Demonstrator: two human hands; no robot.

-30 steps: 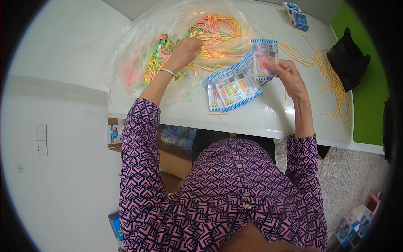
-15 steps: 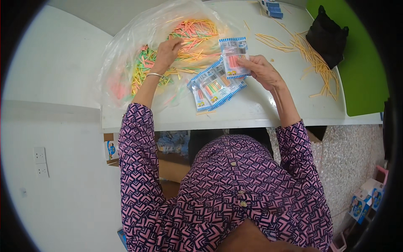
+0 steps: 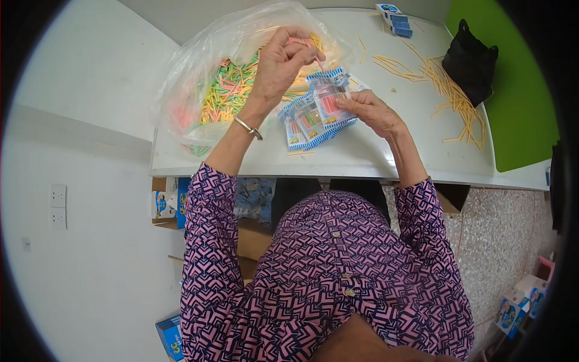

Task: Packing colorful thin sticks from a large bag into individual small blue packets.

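My left hand (image 3: 280, 66), with a bracelet at its wrist, is closed in a pinch on a thin pink stick (image 3: 320, 64) just above the top edge of a packet. That clear packet (image 3: 327, 90), with blue striped ends and pink sticks inside, is gripped by my right hand (image 3: 373, 113), thumb on its front. Beneath it several similar packets (image 3: 301, 130) lie overlapped on the white table. Behind my left hand a large clear plastic bag (image 3: 181, 72) lies spread open, holding many short pink, green and yellow sticks (image 3: 232, 87).
To the right, loose yellow sticks (image 3: 452, 90) are strewn beside a black bag (image 3: 470, 60) and a green panel (image 3: 528, 102). Another blue and white packet (image 3: 395, 21) lies at the back. Cardboard boxes (image 3: 166, 202) stand under the table (image 3: 362, 163).
My left hand has moved right from the stick pile to the packet's top, bringing a pink stick. My right hand keeps the packet, now tilted and slightly lower, with its top edge parted.
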